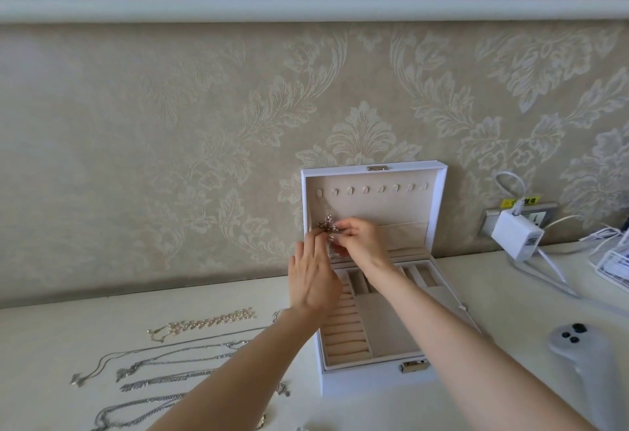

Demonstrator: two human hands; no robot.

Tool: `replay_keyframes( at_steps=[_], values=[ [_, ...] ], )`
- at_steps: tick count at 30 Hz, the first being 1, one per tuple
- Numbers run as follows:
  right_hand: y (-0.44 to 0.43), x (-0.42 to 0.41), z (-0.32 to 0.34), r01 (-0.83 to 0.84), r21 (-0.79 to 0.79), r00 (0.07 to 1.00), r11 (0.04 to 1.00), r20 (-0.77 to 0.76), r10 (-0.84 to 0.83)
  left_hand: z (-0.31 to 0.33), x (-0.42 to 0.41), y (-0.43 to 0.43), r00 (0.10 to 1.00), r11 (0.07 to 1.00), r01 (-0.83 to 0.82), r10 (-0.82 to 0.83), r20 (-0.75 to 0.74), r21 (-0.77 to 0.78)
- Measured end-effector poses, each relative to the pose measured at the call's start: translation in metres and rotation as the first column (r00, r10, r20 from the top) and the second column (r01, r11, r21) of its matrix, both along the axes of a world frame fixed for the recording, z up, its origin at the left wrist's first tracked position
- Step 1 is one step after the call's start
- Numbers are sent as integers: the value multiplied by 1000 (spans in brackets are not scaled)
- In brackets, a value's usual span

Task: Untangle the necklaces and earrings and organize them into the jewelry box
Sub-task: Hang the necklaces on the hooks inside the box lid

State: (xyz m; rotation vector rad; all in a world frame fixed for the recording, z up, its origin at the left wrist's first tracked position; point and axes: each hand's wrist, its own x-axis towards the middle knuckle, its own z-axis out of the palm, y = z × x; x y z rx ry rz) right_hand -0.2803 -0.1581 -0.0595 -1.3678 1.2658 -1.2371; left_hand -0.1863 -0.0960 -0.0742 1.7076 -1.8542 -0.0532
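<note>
Head view. A white jewelry box [374, 381] stands open at the back edge of the counter [68, 345], right of the middle. Its lid [401, 206] stands upright against the patterned wall [170, 124]. A row of small hooks [366, 189] runs across the top of the lid lining. The base shows beige ring rolls [343, 335] on its left side and small compartments toward the back, with a metal latch [413, 367] on the front wall.

Both hands are raised in front of the lower left part of the lid, close together. The left hand [315, 282], back toward the camera, has its fingertips closed on a tangled cluster of jewelry [327, 226]. The right hand [362, 243] pinches the same cluster from the right between thumb and fingers. The cluster is held in the air above the back left of the base; a thin strand hangs from it between the two hands. Whether it touches the lid lining cannot be told.

On the left part of the counter, toward the front edge, several silver chains [177, 361] lie stretched out roughly side by side. Behind them lies a pearl piece [211, 319].

Right of the box a white charger [515, 235] sits in a wall socket with cables trailing over the counter. A white controller [585, 359] lies near the front right corner, and a wire basket [612, 265] stands at the right edge
</note>
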Motion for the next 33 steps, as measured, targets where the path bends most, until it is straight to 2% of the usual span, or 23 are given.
replay_keyframes(
  at_steps=[3, 6, 10, 14, 16, 19, 22, 24, 25, 29, 33],
  values=[
    [2, 0, 3, -24, -47, 999, 999, 26, 25, 3, 3, -1, 997, 1000, 14, -12, -80, 27],
    [-3, -3, 8, 67, -161, 996, 985, -42, -74, 4, 3, -3, 988, 1000, 24, -21, -152, 20],
    [-6, -7, 15, 167, -334, 969, 928, -116, -217, 6, 3, -6, 1000, 998, -12, 14, -26, 61],
    [-4, -4, 9, 50, -284, 949, 957, -286, -134, 9, 3, -9, 998, 996, 1, -7, 62, 86],
    [-5, -6, 8, 35, -258, 946, 965, -303, -115, 11, 5, -10, 997, 996, 10, -17, 70, 94],
    [-2, -17, 15, 69, -250, 969, 966, -212, -124, 10, 6, -10, 996, 996, 24, -31, 82, 86],
    [4, -33, 33, 128, -244, 990, 961, 90, -110, 7, 6, -10, 996, 995, 30, -38, 83, 98],
    [5, -43, 47, 156, -230, 953, 961, 292, -85, 7, 6, -11, 996, 994, 36, -44, 77, 102],
    [4, -47, 52, 171, -234, 934, 957, 347, -83, 8, 6, -12, 996, 994, 39, -48, 79, 106],
    [-5, -52, 58, 227, -296, 937, 928, 324, -126, 12, 4, -16, 992, 987, 53, -69, 108, 151],
    [-8, -49, 50, 165, -308, 984, 937, 117, -135, 14, 1, -18, 991, 983, 50, -71, 114, 174]
  ],
)
